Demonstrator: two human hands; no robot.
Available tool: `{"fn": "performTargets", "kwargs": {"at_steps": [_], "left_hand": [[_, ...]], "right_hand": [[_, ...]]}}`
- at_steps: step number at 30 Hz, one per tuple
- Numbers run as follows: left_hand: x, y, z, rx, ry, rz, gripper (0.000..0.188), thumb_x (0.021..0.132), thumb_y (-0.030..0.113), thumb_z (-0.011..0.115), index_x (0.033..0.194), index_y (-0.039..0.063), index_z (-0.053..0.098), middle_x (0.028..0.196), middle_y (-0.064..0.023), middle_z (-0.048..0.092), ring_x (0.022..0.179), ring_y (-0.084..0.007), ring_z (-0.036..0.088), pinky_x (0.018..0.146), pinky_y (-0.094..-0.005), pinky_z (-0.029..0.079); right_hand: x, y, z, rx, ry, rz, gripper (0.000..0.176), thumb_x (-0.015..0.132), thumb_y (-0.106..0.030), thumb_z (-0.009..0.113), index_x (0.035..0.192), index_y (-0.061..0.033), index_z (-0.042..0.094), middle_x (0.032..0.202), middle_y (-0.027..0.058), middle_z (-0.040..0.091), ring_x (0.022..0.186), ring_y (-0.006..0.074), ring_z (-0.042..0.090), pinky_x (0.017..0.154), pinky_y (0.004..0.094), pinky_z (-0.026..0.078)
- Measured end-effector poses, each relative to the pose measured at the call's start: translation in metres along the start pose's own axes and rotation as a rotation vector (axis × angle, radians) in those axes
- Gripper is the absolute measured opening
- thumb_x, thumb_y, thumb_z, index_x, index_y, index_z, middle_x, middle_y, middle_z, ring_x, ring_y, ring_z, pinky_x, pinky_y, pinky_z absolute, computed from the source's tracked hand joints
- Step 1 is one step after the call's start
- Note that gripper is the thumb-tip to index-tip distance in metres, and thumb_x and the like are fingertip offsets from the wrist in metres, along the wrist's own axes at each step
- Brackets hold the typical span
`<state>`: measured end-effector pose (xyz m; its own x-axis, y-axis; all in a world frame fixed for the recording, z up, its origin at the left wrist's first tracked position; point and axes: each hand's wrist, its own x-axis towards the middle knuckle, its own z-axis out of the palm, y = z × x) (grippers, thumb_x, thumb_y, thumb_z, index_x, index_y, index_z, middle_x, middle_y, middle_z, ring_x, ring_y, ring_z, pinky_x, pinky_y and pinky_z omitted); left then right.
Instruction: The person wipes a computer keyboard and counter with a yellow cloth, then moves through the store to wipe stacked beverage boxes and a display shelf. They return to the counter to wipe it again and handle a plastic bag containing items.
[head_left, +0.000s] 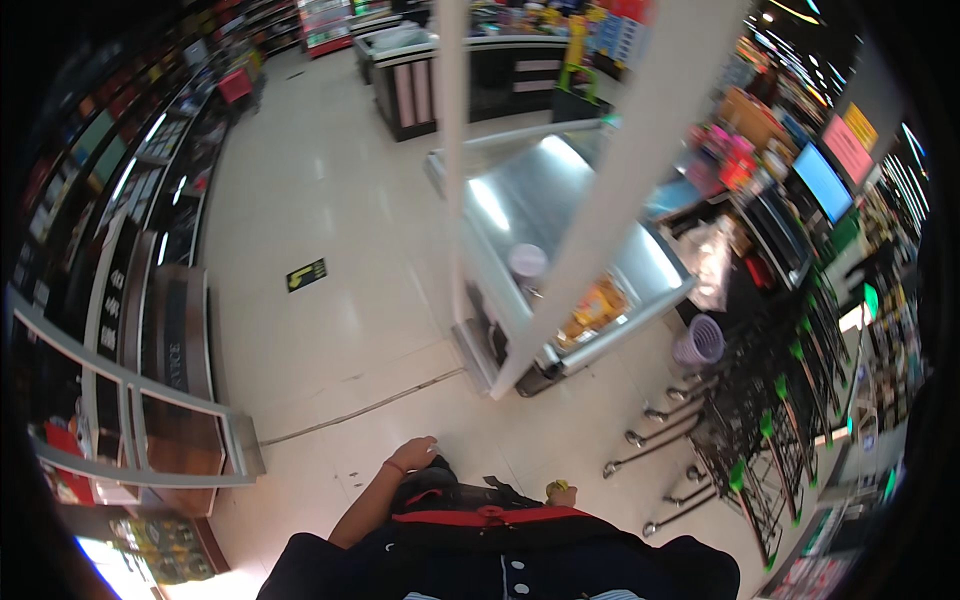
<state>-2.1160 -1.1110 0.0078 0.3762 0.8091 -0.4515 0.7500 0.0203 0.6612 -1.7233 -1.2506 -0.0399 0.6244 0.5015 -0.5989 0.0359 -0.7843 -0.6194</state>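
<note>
My left hand (412, 455) hangs low in front of me, wearing a thin reddish band at the wrist. Its fingers are curled and blurred, so what they hold is unclear. Lower right, my right hand (564, 497) is closed around a small yellow-green object (556, 487), too blurred to name. Between the hands is the front of a dark apron or garment with a red band (491, 515). Pale floor tiles (510, 442) and a doorway's metal floor track (360, 406) lie before me.
A chest freezer (517, 195) with a glass top stands beyond a pale door frame (600, 225). Nested shopping carts (739, 427) and a lilac basket (699, 341) stand right. A framed glass panel (176, 431) is left; a checkout counter (409, 90) lies farther back.
</note>
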Motion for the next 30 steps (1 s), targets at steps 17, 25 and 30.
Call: {"fn": "performTargets", "kwargs": {"at_steps": [17, 25, 30], "left_hand": [[0.229, -0.025, -0.451, 0.124, 0.280, 0.202, 0.088, 0.078, 0.043, 0.081, 0.150, 0.019, 0.037, 0.150, -0.0162, 0.044, 0.139, -0.0394, 0.040, 0.116, -0.0583, 0.027], [0.338, -0.127, -0.615, -0.826, 0.604, 0.130, 0.033, 0.084, -0.002, 0.064, 0.116, 0.001, 0.060, 0.103, -0.0075, 0.068, 0.094, -0.0141, 0.066, 0.082, -0.0284, 0.054], [0.424, -0.170, -0.723, -0.991, 0.560, 0.071, 0.036, 0.083, -0.007, 0.055, 0.118, 0.002, 0.054, 0.105, -0.0082, 0.065, 0.095, -0.0155, 0.064, 0.082, -0.0277, 0.054]], "right_hand": [[-0.053, -0.598, 0.420, 0.237, -1.040, -0.418, 0.029, 0.096, -0.023, 0.065, 0.117, -0.0050, 0.057, 0.086, 0.0045, 0.063, 0.063, 0.0121, 0.059, 0.048, 0.0270, 0.047], [-0.017, -0.823, 0.579, -0.121, -1.235, -0.540, 0.034, 0.095, -0.034, 0.067, 0.117, -0.0082, 0.062, 0.089, 0.0007, 0.063, 0.071, 0.0083, 0.060, 0.053, 0.0236, 0.046], [0.019, -0.910, 0.667, -0.071, -1.206, -0.431, 0.037, 0.094, -0.037, 0.069, 0.120, -0.0118, 0.061, 0.096, 0.0013, 0.065, 0.078, 0.0097, 0.062, 0.059, 0.0235, 0.051]]}}
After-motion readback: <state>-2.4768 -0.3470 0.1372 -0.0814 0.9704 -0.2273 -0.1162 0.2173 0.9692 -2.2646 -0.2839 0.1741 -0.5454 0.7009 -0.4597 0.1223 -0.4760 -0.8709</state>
